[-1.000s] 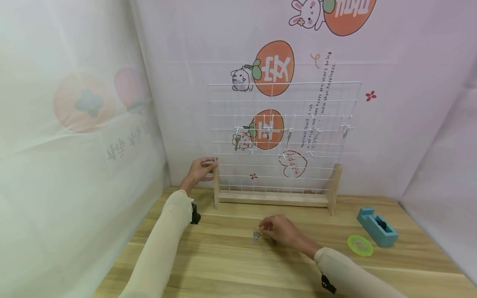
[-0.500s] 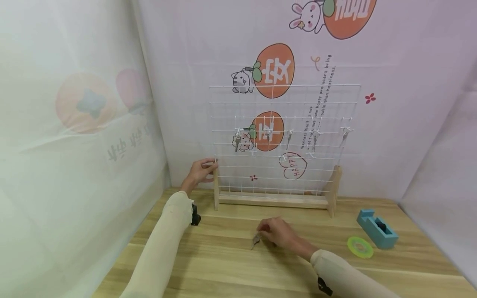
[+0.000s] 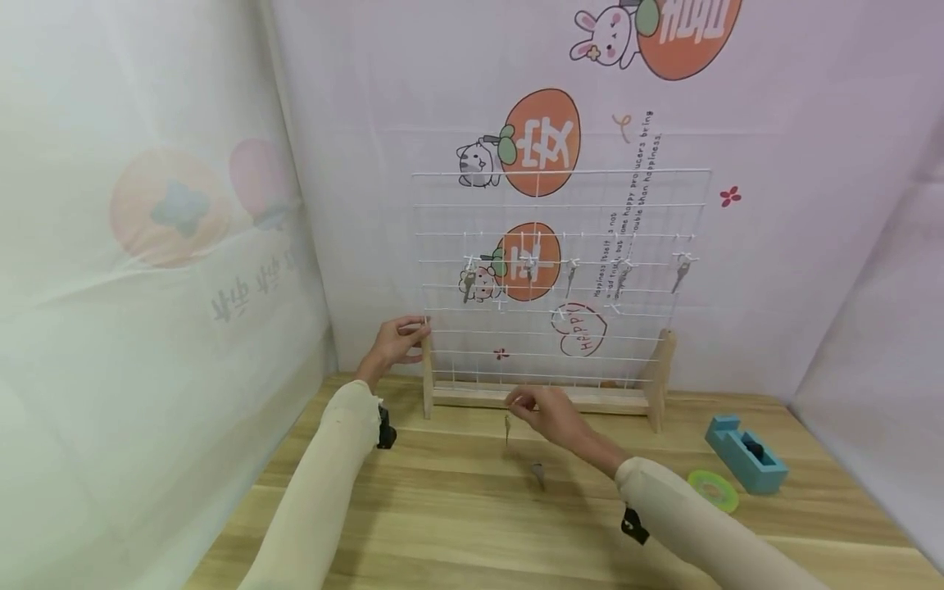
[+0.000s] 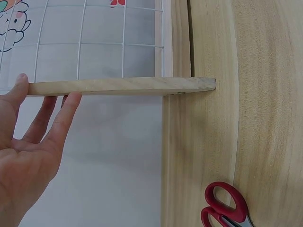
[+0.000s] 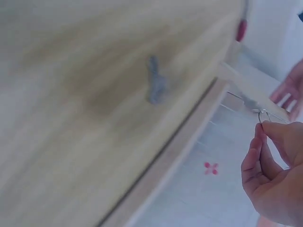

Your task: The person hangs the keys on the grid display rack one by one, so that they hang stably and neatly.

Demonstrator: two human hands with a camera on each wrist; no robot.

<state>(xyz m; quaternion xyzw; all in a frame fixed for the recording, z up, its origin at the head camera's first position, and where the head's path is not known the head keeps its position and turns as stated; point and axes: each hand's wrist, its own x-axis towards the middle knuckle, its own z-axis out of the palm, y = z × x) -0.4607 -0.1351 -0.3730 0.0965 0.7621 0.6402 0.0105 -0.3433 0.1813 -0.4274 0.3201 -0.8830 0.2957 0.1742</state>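
A white wire grid rack (image 3: pixel 560 279) on wooden feet stands upright at the back of the table, with several keys (image 3: pixel 469 283) hung on its hooks. My left hand (image 3: pixel 394 342) holds the rack's left wooden post (image 4: pixel 118 86), fingers straight along it. My right hand (image 3: pixel 542 410) is raised above the table in front of the rack's base and pinches a key ring (image 5: pixel 263 115), a small key (image 3: pixel 507 425) dangling below it. A second key (image 3: pixel 538 474) lies on the table under that hand, blurred in the right wrist view (image 5: pixel 155 85).
A blue tape dispenser (image 3: pixel 745 450) and a green tape roll (image 3: pixel 714 489) sit at the right of the wooden table (image 3: pixel 442 508). Red-handled scissors (image 4: pixel 225 208) lie near the rack's left foot. Cloth walls close in the left, back and right.
My right hand has risen from the table toward the rack, lifting one key by its ring; another key stays on the table. The left hand has not moved.
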